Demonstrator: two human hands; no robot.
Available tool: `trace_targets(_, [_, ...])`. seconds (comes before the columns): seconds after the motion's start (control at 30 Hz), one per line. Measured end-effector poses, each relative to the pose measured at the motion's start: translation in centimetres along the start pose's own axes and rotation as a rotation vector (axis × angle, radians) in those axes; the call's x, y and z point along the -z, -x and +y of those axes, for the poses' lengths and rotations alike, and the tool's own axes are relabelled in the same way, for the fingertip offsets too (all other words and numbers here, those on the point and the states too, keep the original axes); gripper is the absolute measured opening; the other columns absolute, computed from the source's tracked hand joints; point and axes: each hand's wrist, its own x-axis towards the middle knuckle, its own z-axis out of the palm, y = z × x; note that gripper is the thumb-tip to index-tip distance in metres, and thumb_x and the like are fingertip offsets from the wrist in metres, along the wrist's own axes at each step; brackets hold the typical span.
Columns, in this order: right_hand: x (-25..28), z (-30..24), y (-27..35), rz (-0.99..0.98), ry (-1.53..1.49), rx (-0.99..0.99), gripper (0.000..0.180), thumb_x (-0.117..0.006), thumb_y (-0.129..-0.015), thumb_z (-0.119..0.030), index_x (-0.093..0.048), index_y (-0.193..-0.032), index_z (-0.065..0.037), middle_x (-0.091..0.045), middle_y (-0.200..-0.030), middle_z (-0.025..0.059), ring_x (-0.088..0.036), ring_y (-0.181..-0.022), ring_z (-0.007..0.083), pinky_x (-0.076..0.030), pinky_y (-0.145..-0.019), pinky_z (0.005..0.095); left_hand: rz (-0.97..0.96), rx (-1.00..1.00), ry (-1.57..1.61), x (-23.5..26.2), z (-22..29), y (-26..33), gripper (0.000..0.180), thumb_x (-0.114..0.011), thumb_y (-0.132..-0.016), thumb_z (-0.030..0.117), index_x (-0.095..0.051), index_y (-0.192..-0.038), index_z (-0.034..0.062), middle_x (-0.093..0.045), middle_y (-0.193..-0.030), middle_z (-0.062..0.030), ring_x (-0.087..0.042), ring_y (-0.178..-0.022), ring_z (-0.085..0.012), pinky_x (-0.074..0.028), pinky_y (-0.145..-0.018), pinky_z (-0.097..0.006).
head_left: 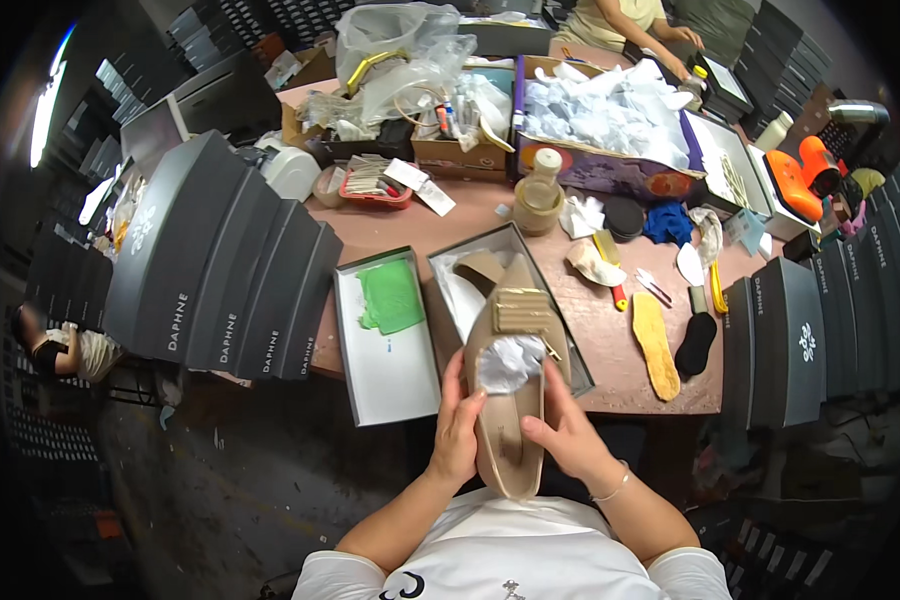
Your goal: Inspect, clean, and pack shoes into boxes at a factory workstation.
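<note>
Both hands hold a beige flat shoe [512, 465] in front of my body, its toe pointing away from me. A wad of white paper [510, 364] fills its front opening, and a wide pleated band with gold trim [523, 312] crosses the toe. My left hand [457, 430] is closed along the shoe's left side. My right hand [570, 432] grips the right side, its thumb over the edge. Beyond and partly beneath the shoe lies an open grey shoebox [573, 352] with beige shoe parts [480, 268] inside, mostly hidden.
A box lid [390, 380] with a green sheet [390, 297] lies left. Stacked shoeboxes [185, 260] flank both sides. On the table's right are a yellow insole [654, 345], a black insole [696, 344] and a brush [610, 262]. A bottle [540, 185] stands behind; another person [620, 25] works opposite.
</note>
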Motion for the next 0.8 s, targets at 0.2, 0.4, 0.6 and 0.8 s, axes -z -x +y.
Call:
trace_targets(0.2, [-1.0,2.0,2.5,0.107,-0.109,-0.102,0.068,-0.052,-0.093,-0.008,-0.015,-0.15,0.0,-0.039,-0.143,0.0138,-0.038,-0.131,0.0186,-0.031,-0.108,0.0318,0.021,0.01,-0.175,0.4,-1.8,0.8,0.049,-0.046,-0.097,0.015,-0.031,-0.139,-0.0049,-0.047,-0.133,-0.0174,-0.044,-0.126,-0.0209,-0.035,-0.104,-0.032])
trace_targets(0.4, [-1.5,3.4,4.4,0.191,-0.017,0.008,0.064,-0.048,-0.094,-0.006,-0.017,-0.149,0.002,-0.042,-0.141,0.0158,-0.042,-0.128,0.0197,-0.033,-0.107,0.0324,0.015,-0.037,-0.319,0.4,-2.6,1.7,0.044,-0.051,-0.095,0.008,-0.04,-0.134,-0.0104,-0.053,-0.127,-0.0185,-0.053,-0.116,-0.0185,-0.042,-0.099,-0.031])
trace_targets(0.6, [-1.1,4.2,4.7,0.208,-0.113,-0.016,0.059,-0.047,-0.095,-0.007,-0.021,-0.148,0.002,-0.044,-0.138,0.0152,-0.044,-0.126,0.0198,-0.035,-0.105,0.0316,-0.054,-0.031,-0.476,0.2,-2.2,2.5,0.05,-0.048,-0.094,0.005,-0.034,-0.139,-0.0128,-0.055,-0.128,-0.0214,-0.056,-0.115,-0.0199,-0.046,-0.094,-0.029])
trace_targets(0.8, [-1.0,4.2,4.7,0.194,-0.14,-0.033,0.06,-0.047,-0.095,-0.006,-0.021,-0.148,0.001,-0.044,-0.139,0.0149,-0.043,-0.127,0.0193,-0.035,-0.106,0.0314,-0.118,-0.03,-0.52,0.8,-2.1,3.0,0.055,-0.041,-0.092,0.0,-0.025,-0.143,-0.0126,-0.05,-0.133,-0.0234,-0.053,-0.119,-0.0218,-0.044,-0.097,-0.03])
